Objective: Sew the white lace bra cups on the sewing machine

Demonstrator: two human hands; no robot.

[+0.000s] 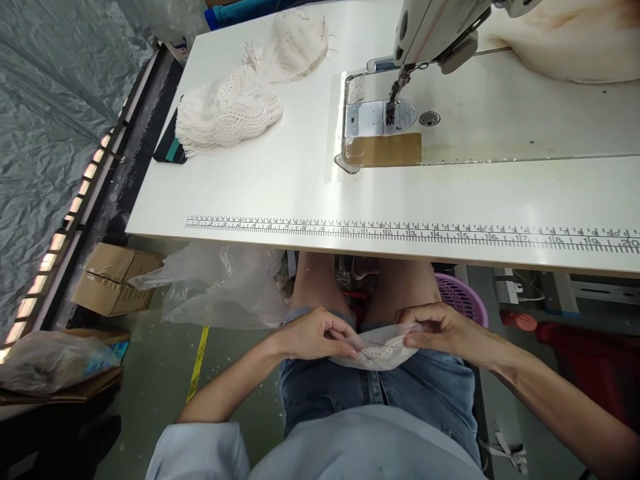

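Over my lap I hold a small piece of sheer white fabric with lace trim [381, 355] between both hands. The thumb and fingers of my left hand [323, 335] pinch its left end. At the other end, my right hand [440, 330] grips the lace edge between thumb and fingers. A thin dark thread seems to run across the fabric. On the white table, beyond my hands, lie a white lace-edged piece [227, 113] and another white piece [295, 45] with loose threads.
A sewing machine [383, 117] stands on the white table [260, 180], whose front edge carries a printed ruler [410, 233]. Below are a clear plastic bag [225, 287], a cardboard box [115, 277] and a purple basket [463, 297]. Cream fabric [575, 43] lies at the back right.
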